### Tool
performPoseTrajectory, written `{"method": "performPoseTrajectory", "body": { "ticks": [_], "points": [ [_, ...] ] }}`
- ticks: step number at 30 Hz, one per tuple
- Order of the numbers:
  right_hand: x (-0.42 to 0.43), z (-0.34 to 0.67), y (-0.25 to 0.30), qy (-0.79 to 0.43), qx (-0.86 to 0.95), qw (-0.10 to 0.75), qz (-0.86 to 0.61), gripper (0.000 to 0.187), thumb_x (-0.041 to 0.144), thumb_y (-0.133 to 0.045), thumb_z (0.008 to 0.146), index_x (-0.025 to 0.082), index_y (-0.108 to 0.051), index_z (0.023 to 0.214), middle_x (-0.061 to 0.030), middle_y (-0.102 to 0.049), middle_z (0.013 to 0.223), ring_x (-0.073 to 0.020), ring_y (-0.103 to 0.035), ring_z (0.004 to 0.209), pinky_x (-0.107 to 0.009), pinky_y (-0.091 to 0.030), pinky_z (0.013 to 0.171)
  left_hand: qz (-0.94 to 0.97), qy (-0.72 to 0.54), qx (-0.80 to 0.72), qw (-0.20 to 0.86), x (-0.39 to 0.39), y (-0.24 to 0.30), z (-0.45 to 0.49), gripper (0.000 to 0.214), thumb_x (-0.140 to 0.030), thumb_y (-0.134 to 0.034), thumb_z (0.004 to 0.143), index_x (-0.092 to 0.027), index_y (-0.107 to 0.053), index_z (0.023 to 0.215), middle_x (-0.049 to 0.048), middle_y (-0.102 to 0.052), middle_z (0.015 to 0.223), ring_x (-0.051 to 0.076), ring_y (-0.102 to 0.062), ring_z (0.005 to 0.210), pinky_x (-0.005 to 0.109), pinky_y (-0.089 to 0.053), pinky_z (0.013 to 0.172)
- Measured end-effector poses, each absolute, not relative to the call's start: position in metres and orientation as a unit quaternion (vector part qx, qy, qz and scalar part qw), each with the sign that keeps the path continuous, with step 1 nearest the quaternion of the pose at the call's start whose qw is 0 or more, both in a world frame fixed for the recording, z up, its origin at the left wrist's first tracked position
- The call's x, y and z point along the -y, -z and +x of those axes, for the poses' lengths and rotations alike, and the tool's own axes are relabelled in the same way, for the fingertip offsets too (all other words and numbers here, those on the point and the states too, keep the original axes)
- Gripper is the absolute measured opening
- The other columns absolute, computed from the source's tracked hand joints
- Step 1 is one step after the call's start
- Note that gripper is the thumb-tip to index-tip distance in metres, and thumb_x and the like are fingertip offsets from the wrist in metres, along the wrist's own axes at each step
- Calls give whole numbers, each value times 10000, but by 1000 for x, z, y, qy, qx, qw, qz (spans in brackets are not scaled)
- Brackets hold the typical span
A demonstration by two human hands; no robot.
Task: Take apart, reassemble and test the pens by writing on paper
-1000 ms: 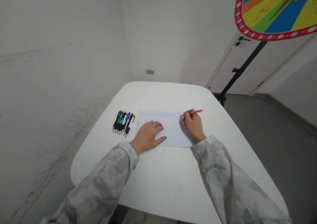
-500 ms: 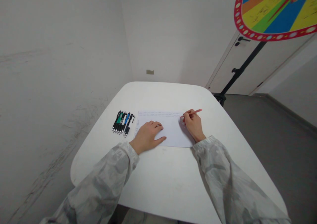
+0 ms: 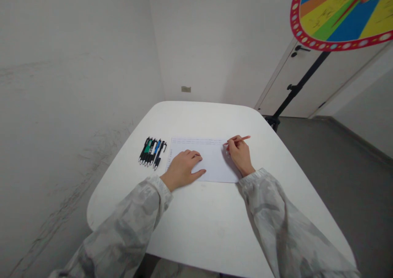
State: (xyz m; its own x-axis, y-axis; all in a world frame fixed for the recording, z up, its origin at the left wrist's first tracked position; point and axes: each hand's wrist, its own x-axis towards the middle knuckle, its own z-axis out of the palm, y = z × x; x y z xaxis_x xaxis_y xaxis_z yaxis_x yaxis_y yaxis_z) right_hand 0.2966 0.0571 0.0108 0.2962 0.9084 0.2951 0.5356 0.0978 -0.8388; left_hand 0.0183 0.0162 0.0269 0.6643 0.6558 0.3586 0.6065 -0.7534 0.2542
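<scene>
A white sheet of paper (image 3: 215, 167) lies on the table, with small lines of writing along its top and marks down its left edge. My left hand (image 3: 184, 167) rests flat on the left part of the sheet, thumb and fingers spread. At the sheet's upper right, my right hand (image 3: 239, 153) is closed around a reddish pen (image 3: 245, 138). The pen's tip meets the paper near the end of the written lines, and its rear end points up to the right. Left of the sheet lies a row of several pens (image 3: 152, 151) in black, green, white and blue.
The white table (image 3: 208, 224) has rounded corners and stands close to the wall (image 3: 76, 85) on the left. Beyond its right side, a colourful prize wheel (image 3: 334, 14) hangs on a black stand (image 3: 302, 83) before a door (image 3: 328, 85).
</scene>
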Motion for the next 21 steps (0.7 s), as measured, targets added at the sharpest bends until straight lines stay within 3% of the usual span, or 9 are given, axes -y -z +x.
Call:
{"method": "performPoseTrajectory", "body": {
  "ticks": [11, 21],
  "points": [
    [-57, 296, -10, -187, 555, 486, -649, 232, 386, -507, 971, 237, -577, 807, -71, -750, 755, -208, -664, 638, -337, -466, 661, 909, -217, -350, 61, -16, -27, 18, 348, -457, -724, 1018, -203, -702, 1255, 110, -721, 1326, 304, -663, 1183, 507, -563, 1038],
    [-56, 298, -10, -187, 540, 503, -649, 299, 473, -517, 996, 240, -579, 819, -84, -752, 776, -233, -684, 705, -332, -474, 654, 910, -214, -349, 64, -16, -28, 18, 343, -471, -689, 1034, -211, -703, 1257, 113, -719, 1332, 309, -660, 1181, 509, -560, 1029]
  ]
}}
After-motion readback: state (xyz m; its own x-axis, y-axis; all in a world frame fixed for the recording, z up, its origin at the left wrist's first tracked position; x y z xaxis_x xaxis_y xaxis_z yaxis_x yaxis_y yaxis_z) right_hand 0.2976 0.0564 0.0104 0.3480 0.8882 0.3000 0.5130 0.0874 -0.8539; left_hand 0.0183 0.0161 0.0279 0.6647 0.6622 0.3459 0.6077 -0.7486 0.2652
